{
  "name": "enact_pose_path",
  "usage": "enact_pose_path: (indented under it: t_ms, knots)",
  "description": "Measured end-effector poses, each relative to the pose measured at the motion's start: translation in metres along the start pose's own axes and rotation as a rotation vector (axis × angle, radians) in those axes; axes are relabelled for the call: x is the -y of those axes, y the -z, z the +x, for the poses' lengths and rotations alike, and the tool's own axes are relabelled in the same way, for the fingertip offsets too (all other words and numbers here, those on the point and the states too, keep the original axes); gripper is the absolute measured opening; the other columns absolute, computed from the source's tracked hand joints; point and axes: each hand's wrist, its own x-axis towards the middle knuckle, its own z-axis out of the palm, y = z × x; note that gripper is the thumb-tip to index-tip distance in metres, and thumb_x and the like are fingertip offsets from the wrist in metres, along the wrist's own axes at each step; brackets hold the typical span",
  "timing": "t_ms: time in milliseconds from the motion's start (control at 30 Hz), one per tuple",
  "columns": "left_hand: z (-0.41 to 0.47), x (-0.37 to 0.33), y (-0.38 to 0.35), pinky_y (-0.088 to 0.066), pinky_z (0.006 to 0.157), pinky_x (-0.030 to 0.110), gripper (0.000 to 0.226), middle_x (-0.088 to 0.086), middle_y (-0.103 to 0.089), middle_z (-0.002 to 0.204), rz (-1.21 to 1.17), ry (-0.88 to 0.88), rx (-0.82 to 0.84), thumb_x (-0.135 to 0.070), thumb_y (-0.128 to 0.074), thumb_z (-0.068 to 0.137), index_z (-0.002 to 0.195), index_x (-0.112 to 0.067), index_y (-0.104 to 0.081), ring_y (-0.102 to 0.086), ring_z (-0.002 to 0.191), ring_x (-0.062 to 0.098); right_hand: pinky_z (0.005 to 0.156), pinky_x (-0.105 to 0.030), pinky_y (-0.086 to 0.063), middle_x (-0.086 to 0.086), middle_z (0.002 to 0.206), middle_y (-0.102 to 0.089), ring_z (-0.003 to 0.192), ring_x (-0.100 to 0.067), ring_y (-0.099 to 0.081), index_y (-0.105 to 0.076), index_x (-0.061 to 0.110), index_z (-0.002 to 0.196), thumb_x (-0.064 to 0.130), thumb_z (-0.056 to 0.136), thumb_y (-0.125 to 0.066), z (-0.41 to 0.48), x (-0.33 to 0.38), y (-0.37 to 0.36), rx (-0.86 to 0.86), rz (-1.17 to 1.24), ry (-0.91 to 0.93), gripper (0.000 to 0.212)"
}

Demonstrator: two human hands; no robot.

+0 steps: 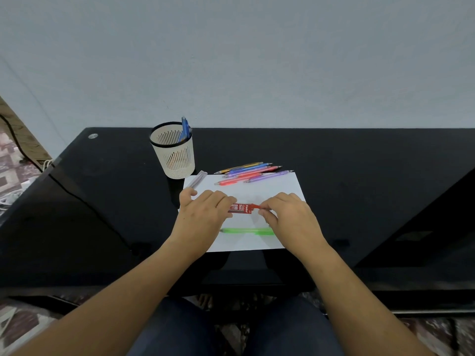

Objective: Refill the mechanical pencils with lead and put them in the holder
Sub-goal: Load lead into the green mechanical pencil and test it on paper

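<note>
1. Nearest of all are the person's legs in dark blue trousers (231,335), under the edge of the black table (102,201).
2. Two bare arms reach forward over the table edge to a white sheet of paper (246,242) that lies flat on it.
3. A green pencil (246,231) lies on the paper, near the front edge, pointing left and right. No hand touches it. The right wrist hides its right end.
4. The left hand (203,214) is just past the green pencil. Its fingers are curled down and close together. The fingertips hold the left end of a small red lead box (240,208). The thumb sticks out to the left, over the paper's edge.
5. The right hand (290,214) is beside it, on the other side of the box. Its thumb and first finger are pinched shut on the red tip at the right end of the box. The other fingers are bent in loosely.
6. The red box sits between the two hands, just above the paper. White marks on it say "2B".
7. A clear lead tube (197,179) lies farther back on the paper's left corner, tilted.
8. A bunch of coloured pencils (253,172) lies at the far edge of the paper: yellow, blue, purple and red ones, side by side and touching.
9. The cream holder (173,155) with a black rim stands upright on the table, to the left, behind the paper. A blue pencil (185,129) leans inside it.
10. A pale wall (231,60) is behind the table.
</note>
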Motion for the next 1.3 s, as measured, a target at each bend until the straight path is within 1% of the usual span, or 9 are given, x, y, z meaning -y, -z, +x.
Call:
enact_pose_path:
  t_ms: [133, 267, 533, 767, 967, 1033, 1167, 1233, 1300]
  knots:
    - [0.000, 0.001, 0.002, -0.037, 0.086, 0.046, 0.044, -0.004, -0.071, 0.094, -0.014, -0.007, -0.012, -0.030, -0.089, 0.061, 0.100, -0.023, -0.070, -0.068, 0.086, 0.018, 0.088, -0.026, -0.043, 0.009, 0.112, -0.063, 0.101, -0.010, -0.051, -0.064, 0.026, 0.116, 0.040, 0.095, -0.049, 0.000, 0.001, -0.002, -0.009, 0.021, -0.005, 0.029]
    - [0.001, 0.005, 0.002, -0.025, 0.088, 0.042, 0.041, -0.004, -0.071, 0.096, -0.002, -0.029, -0.048, -0.028, -0.087, 0.064, 0.101, -0.023, -0.069, -0.067, 0.088, 0.019, 0.089, -0.025, -0.041, 0.010, 0.113, -0.063, 0.103, -0.008, -0.051, -0.064, 0.028, 0.116, 0.041, 0.095, -0.050, 0.000, 0.001, -0.005, -0.016, 0.027, -0.012, 0.028]
    - [0.001, 0.008, 0.004, -0.026, 0.088, 0.043, 0.049, -0.003, -0.070, 0.100, 0.015, -0.058, -0.047, -0.024, -0.091, 0.060, 0.103, -0.022, -0.068, -0.066, 0.092, 0.020, 0.092, -0.028, -0.042, 0.009, 0.114, -0.062, 0.105, -0.009, -0.051, -0.061, 0.027, 0.121, 0.038, 0.095, -0.051, 0.000, 0.004, -0.006, -0.007, 0.060, -0.004, 0.030]
    - [0.001, 0.006, 0.011, -0.025, 0.084, 0.041, 0.098, -0.003, -0.069, 0.098, 0.032, -0.082, -0.081, -0.012, -0.094, 0.051, 0.134, -0.021, -0.042, -0.065, 0.089, 0.021, 0.092, -0.029, -0.042, 0.010, 0.114, -0.062, 0.104, -0.009, -0.051, -0.062, 0.028, 0.120, 0.040, 0.095, -0.050, -0.002, 0.006, -0.011, -0.002, 0.057, -0.023, 0.030]
    - [0.002, 0.009, 0.012, -0.025, 0.083, 0.041, 0.070, 0.001, -0.070, 0.099, 0.058, -0.144, -0.062, -0.006, -0.094, 0.045, 0.110, -0.019, -0.069, -0.066, 0.091, 0.023, 0.091, -0.028, -0.041, 0.010, 0.116, -0.063, 0.105, -0.010, -0.051, -0.062, 0.029, 0.121, 0.040, 0.096, -0.049, -0.004, 0.006, -0.013, 0.010, 0.054, -0.022, 0.030]
    - [0.001, 0.009, 0.011, -0.025, 0.083, 0.041, 0.074, 0.001, -0.069, 0.101, 0.058, -0.134, -0.066, -0.006, -0.093, 0.049, 0.116, -0.019, -0.066, -0.065, 0.093, 0.022, 0.091, -0.028, -0.041, 0.010, 0.116, -0.063, 0.105, -0.010, -0.051, -0.062, 0.030, 0.121, 0.041, 0.096, -0.048, -0.004, 0.006, -0.014, 0.013, 0.056, -0.025, 0.031]
    - [-0.002, 0.006, 0.010, -0.027, 0.082, 0.042, 0.096, -0.001, -0.067, 0.099, 0.031, -0.100, -0.084, -0.007, -0.087, 0.061, 0.142, -0.019, -0.037, -0.063, 0.093, 0.021, 0.090, -0.029, -0.042, 0.010, 0.114, -0.064, 0.104, -0.011, -0.052, -0.063, 0.031, 0.120, 0.040, 0.096, -0.049, -0.005, 0.005, -0.015, 0.003, 0.061, -0.025, 0.029]
    - [-0.002, 0.006, 0.010, -0.028, 0.082, 0.042, 0.098, -0.002, -0.066, 0.099, 0.025, -0.099, -0.080, -0.007, -0.086, 0.062, 0.144, -0.019, -0.034, -0.063, 0.093, 0.021, 0.090, -0.029, -0.041, 0.010, 0.115, -0.063, 0.104, -0.010, -0.051, -0.063, 0.031, 0.120, 0.041, 0.096, -0.048, -0.005, 0.005, -0.015, 0.011, 0.057, -0.027, 0.030]
    - [-0.001, 0.007, 0.010, -0.026, 0.082, 0.042, 0.090, -0.001, -0.067, 0.101, 0.035, -0.112, -0.083, -0.004, -0.086, 0.060, 0.139, -0.019, -0.044, -0.063, 0.095, 0.021, 0.091, -0.029, -0.040, 0.010, 0.115, -0.063, 0.105, -0.010, -0.051, -0.062, 0.031, 0.120, 0.041, 0.096, -0.048, -0.005, 0.005, -0.014, 0.017, 0.056, -0.029, 0.030]
